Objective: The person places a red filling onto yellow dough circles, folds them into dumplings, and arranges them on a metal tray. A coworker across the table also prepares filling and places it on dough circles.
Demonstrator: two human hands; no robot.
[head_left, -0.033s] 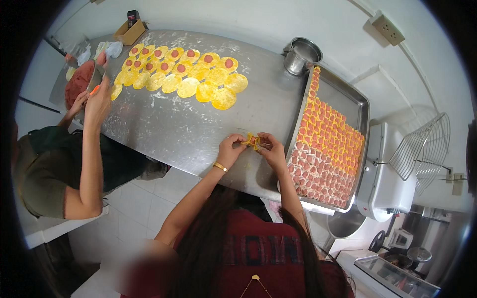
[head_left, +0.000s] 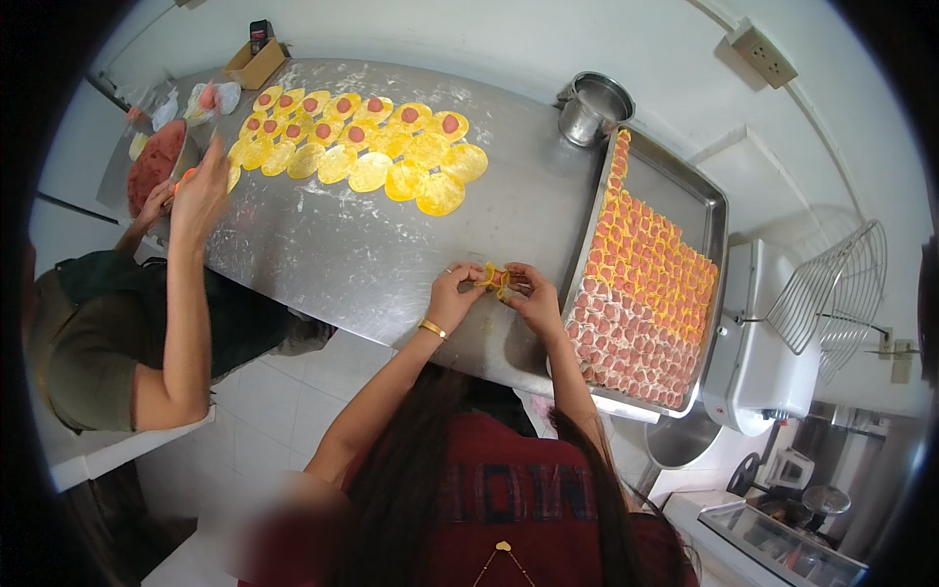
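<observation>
Between my two hands, over the near edge of the metal table (head_left: 391, 245), is a yellow dumpling wrapper (head_left: 492, 281) gathered into folds. My left hand (head_left: 456, 298) pinches its left side, and my right hand (head_left: 535, 297) pinches the right side. The filling inside is mostly hidden by the folds. Flat round yellow wrappers (head_left: 370, 171) lie in overlapping rows at the table's far left, and the farther ones carry dabs of pink meat filling (head_left: 409, 115). To my right, a large metal tray (head_left: 719, 196) holds tight rows of filled dumplings, yellow-skinned and paler ones.
At the left a co-worker's hand (head_left: 201, 196) holds an orange-handled tool beside a bowl of reddish meat filling (head_left: 156, 166). A metal pot (head_left: 595, 106) stands behind the tray. A white machine with a wire guard (head_left: 831, 293) is at the right. A cardboard box (head_left: 256, 65) sits far left.
The co-worker's raised hand has shifted a little to the right. In my fingers the yellow wrapper's folds have drawn in slightly, showing less pink filling.
</observation>
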